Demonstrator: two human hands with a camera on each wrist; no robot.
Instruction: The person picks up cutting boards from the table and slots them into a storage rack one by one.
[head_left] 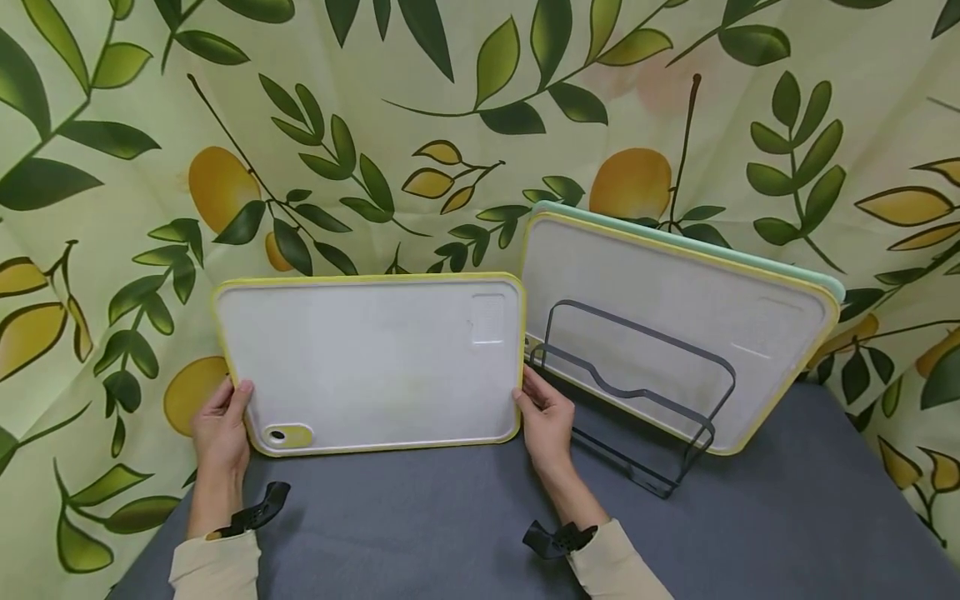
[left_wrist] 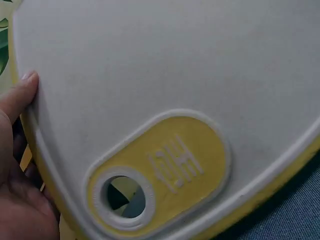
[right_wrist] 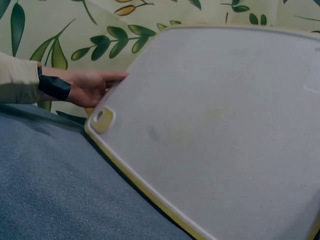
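Note:
Between both hands a white cutting board (head_left: 375, 367) with a yellow rim stands nearly upright, its long side level. My left hand (head_left: 222, 425) pinches the left edge, thumb on the white face and fingers behind. A yellow oval patch with a round hole (left_wrist: 185, 155) sits in the lower left corner, close to that hand. On the opposite edge, my right hand (head_left: 547, 412) grips low down with its thumb at the rim. The board's lower edge is close over the dark cloth in the right wrist view.
At the right, a black wire rack (head_left: 645, 392) holds a second white board (head_left: 637, 267) with a yellow rim, leaning tilted, a mint-green edge (head_left: 690, 244) behind it. A dark blue-grey cloth (head_left: 420, 517) covers the table. Behind hangs a leaf-and-fruit printed curtain (head_left: 450, 75).

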